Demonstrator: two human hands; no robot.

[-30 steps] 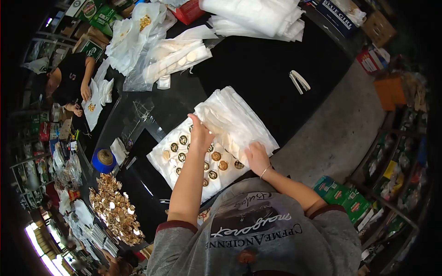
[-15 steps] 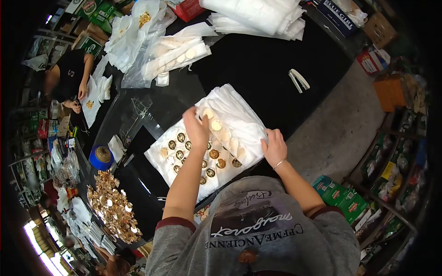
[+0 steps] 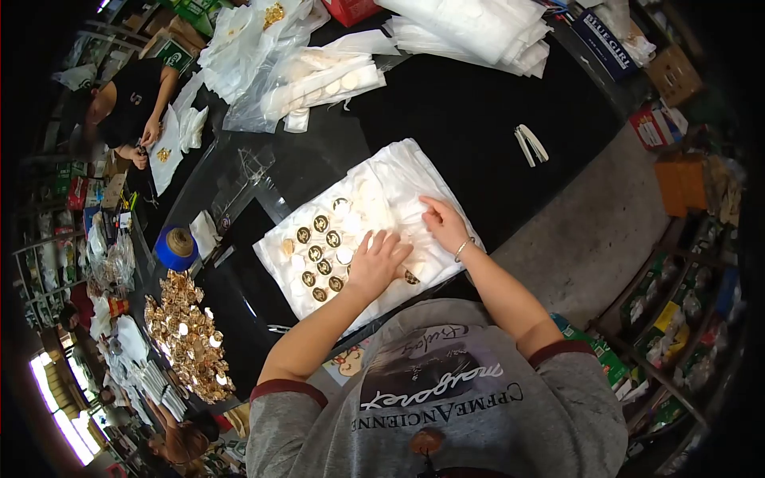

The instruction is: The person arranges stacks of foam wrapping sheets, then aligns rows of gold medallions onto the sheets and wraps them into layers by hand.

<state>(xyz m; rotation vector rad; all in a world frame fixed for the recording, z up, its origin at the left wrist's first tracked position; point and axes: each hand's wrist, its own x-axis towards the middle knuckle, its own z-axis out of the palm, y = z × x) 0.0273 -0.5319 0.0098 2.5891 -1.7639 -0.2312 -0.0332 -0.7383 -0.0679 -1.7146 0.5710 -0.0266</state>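
Observation:
A stack of thin white sheets lies on the black table in front of me. Rows of round black-and-gold badges rest on the left part of its top layer. Several paler discs show dimly through a thin white layer near the middle. My left hand lies palm down over the badges with its fingers spread, covering some of them. On the right part of the stack, my right hand touches the white sheets, fingers apart and holding nothing.
A white stapler lies to the right on the table. Gold pieces are heaped at left, near a blue spool. Wrapped packets and white sheets are at the back. Another person works at far left.
My left hand has come down from the sheet's upper middle and flattened over the badges. My right hand has moved from the stack's right edge inward. The view has shifted slightly.

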